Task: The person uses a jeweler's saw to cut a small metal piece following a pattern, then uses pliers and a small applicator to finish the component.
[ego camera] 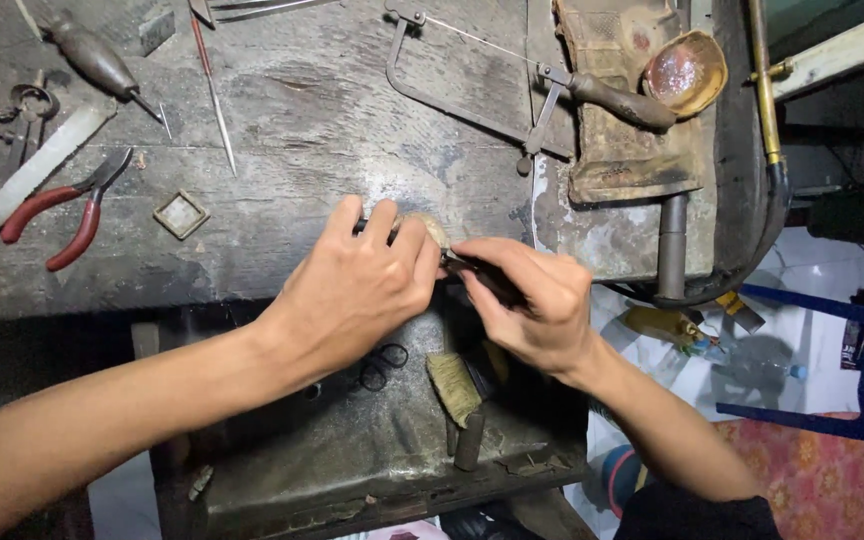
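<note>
My left hand (357, 290) curls closed over a small pale piece (430, 228), pinning it against the tabletop (302, 120) edge so it stays put. My right hand (537, 310) grips a dark slender tool (482, 275), tip meeting the piece.

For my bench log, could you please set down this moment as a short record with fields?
Setting: worn dark wooden workbench with a tray-like drawer below its edge
Left hand: pressed over a small pale rounded piece at the bench edge
Right hand: closed on a thin dark tool aimed at that piece
On bench: red-handled pliers, metal-framed saw with wooden handle, small square metal frame
In drawer: straw-coloured bristle brush
</note>
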